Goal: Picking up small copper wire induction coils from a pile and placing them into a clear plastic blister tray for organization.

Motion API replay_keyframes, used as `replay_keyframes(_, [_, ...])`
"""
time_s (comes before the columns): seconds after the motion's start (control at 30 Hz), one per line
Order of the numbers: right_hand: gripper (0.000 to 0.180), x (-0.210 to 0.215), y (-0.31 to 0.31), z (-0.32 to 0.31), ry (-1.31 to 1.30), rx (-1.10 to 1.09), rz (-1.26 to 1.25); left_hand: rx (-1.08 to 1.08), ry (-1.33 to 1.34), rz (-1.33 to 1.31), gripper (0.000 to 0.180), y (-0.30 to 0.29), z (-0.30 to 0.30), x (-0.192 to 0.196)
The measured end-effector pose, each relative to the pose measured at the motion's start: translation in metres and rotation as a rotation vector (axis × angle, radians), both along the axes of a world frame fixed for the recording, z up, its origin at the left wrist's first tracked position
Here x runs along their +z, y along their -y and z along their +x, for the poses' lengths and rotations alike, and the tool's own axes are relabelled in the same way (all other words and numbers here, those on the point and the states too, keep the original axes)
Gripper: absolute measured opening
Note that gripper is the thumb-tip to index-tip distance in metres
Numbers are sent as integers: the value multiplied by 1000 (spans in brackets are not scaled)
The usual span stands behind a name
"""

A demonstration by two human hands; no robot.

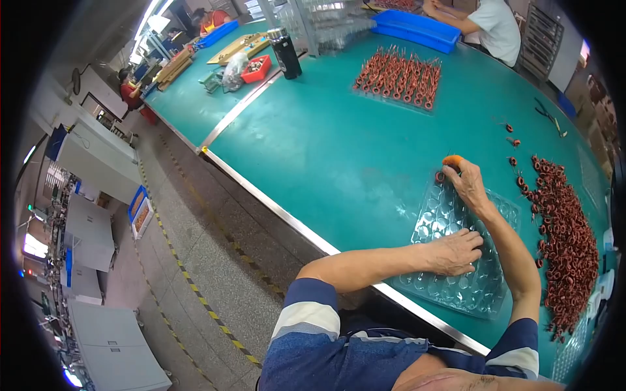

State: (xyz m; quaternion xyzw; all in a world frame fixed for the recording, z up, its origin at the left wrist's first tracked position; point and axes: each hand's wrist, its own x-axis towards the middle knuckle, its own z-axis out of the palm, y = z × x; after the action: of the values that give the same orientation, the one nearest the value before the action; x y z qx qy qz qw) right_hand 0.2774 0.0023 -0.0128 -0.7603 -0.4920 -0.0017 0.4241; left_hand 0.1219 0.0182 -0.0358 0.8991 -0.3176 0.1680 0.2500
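A clear plastic tray (450, 298) with rows of round pockets lies on the green table in front of me. My right hand (468, 186) is at the tray's far left corner, with an orange cover on one fingertip. Its thumb and finger are pinched at a small reddish-brown wire-wound ring coil (439, 176) in that corner. My left hand (453, 253) lies over the middle of the tray, fingers loosely bent and apart, with no coil visible in it. A large heap of the same coils (566, 241) lies right of the tray.
A filled tray of coils (399, 78) sits farther back. Pliers (551, 116) and a few loose coils lie at the right. A black bottle (284, 53), red bin (256, 69) and blue bin (416, 30) stand at the back. Another person (492, 29) sits across the table.
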Motion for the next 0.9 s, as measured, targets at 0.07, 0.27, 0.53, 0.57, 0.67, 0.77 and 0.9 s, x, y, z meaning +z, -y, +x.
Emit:
replay_keyframes(0.07, [21,7,4,-2,-80,1,-35,-20,-30,-37,32,5,3,3])
replay_keyframes(0.27, [30,-9,-9,1,7,38,8,28,-110,-22,33,-9,3,7])
replay_keyframes(0.53, [23,-8,1,4,65,-64,20,6,-75,10,33,0,9,8])
replay_keyframes(0.57, [22,-7,0,3,57,-72,13,8,-94,20,33,-1,8,8])
replay_keyframes(0.67, [22,-7,-3,1,35,-67,28,5,-115,31,33,-2,6,9])
replay_keyframes(0.77, [23,-7,-5,-3,37,-83,10,9,-100,13,34,-2,4,7])
replay_keyframes(0.9, [23,-11,-6,-5,116,-106,20,15,-118,24,34,-1,5,7])
